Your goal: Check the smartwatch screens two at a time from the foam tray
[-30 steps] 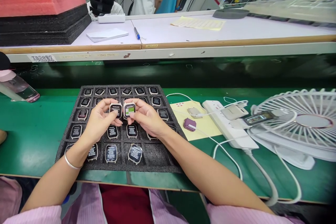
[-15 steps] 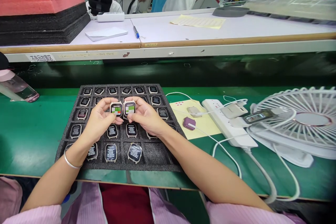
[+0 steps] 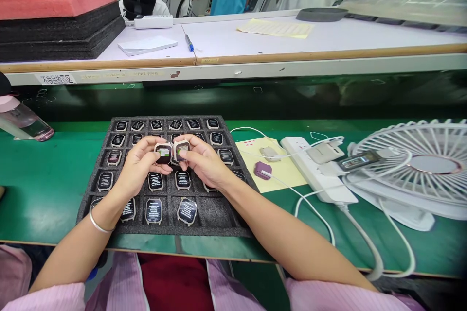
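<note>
Side by side above a dark foam tray (image 3: 219, 226), each of my hands grips one smartwatch without a strap. My left hand (image 3: 136, 167) is closed on a watch (image 3: 163, 154) with green and white blocks lit on its screen. In my right hand (image 3: 204, 163) is a second watch (image 3: 181, 149); my thumb lies over the lower part of its lit screen. Several more watches, such as this one (image 3: 153, 211) and a tilted one (image 3: 187, 211), lie face up in the tray's compartments with white text on black screens. My hands and forearms hide some compartments.
To the right are a yellow paper (image 3: 284, 175) with a purple charger (image 3: 263, 170), a white power strip (image 3: 317, 170), loose cables and a white fan (image 3: 419, 170). A bottle (image 3: 25, 119) stands at left. Foam sheets (image 3: 58, 34) are stacked on the raised shelf; people are beyond.
The lit screens of both held watches have changed, with the red block gone from the left one. My right thumb has shifted up over its screen. People in the background have moved.
</note>
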